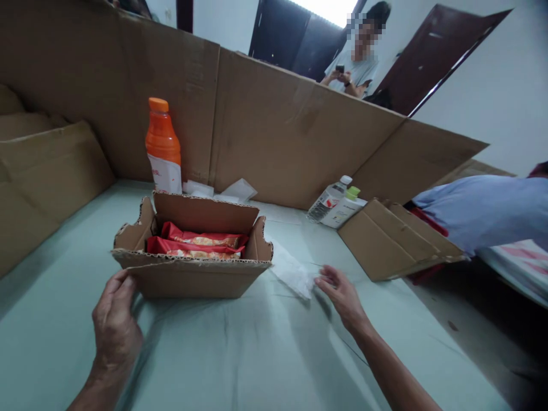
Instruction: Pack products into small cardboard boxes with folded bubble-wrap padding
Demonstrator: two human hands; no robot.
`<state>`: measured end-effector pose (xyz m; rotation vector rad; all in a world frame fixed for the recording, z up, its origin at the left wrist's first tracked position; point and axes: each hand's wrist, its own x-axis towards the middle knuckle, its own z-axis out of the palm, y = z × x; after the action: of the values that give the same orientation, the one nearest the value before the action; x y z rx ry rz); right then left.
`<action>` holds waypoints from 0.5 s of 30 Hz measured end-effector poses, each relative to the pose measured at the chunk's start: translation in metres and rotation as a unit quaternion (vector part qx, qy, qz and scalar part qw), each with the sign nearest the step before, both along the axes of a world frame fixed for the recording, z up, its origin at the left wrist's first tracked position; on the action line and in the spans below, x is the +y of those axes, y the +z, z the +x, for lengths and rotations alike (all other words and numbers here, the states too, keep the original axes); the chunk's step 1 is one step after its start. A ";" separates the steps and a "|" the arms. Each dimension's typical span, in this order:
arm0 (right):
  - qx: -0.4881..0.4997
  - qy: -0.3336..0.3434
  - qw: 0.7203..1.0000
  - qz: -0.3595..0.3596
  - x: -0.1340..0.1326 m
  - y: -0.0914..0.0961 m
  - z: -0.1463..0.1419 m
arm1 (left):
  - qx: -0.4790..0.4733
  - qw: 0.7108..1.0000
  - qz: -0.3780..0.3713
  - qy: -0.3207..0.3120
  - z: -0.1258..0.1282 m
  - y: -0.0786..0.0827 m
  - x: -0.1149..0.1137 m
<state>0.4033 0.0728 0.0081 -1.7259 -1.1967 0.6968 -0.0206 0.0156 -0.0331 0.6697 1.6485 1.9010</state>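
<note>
A small open cardboard box [197,279] stands in front of me with its flaps up. Inside lie red snack packets [192,246] with pictures of food on them. My left hand [115,319] is at the box's near left corner, thumb and fingers closed against the cardboard; part of the grip is hidden. To the right of the box, a crumpled clear plastic bag [293,271] rests on the table. My right hand [340,294] hovers beside the bag's right end, fingers loosely bent and apart, with nothing visible in them.
An orange bottle [163,148] stands behind the box, by white packets [237,191]. A cardboard wall [299,125] borders the pale green table [265,354]. At right are a water bottle [327,200], a green-capped container [345,210] and folded cardboard [394,240]. People are beyond.
</note>
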 end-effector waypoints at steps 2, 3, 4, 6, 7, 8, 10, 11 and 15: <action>-0.080 -0.028 0.995 0.053 -0.021 0.005 0.006 | 0.098 0.994 -0.018 0.051 -0.004 0.012 -0.004; -0.110 -0.005 0.992 0.069 -0.028 0.008 0.002 | 0.155 0.985 -0.023 0.067 -0.006 0.018 -0.007; -0.126 0.043 0.988 0.074 -0.033 0.010 -0.007 | 0.207 0.976 -0.027 0.070 -0.008 0.022 -0.009; -0.132 0.173 0.973 0.075 -0.039 0.013 -0.038 | 0.268 0.962 -0.031 0.053 -0.012 0.024 -0.011; -0.125 0.230 0.962 0.077 -0.039 0.012 -0.056 | 0.280 0.958 -0.039 0.040 -0.015 0.023 -0.011; -0.116 0.273 0.952 0.080 -0.037 0.012 -0.076 | 0.281 0.958 -0.050 0.029 -0.018 0.021 -0.011; -0.093 0.322 0.938 0.088 -0.028 0.008 -0.111 | 0.252 0.965 -0.078 -0.001 -0.022 0.016 -0.008; -0.080 0.336 0.934 0.090 -0.022 0.005 -0.126 | 0.225 0.970 -0.092 -0.028 -0.023 0.015 -0.007; -0.047 0.349 0.929 0.116 -0.007 -0.013 -0.154 | 0.140 0.976 -0.120 -0.113 -0.024 0.017 -0.004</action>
<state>0.2491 0.0661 -0.0053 -1.1255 -1.9091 0.8410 -0.0444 0.0112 -0.0157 1.0118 1.8450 1.4703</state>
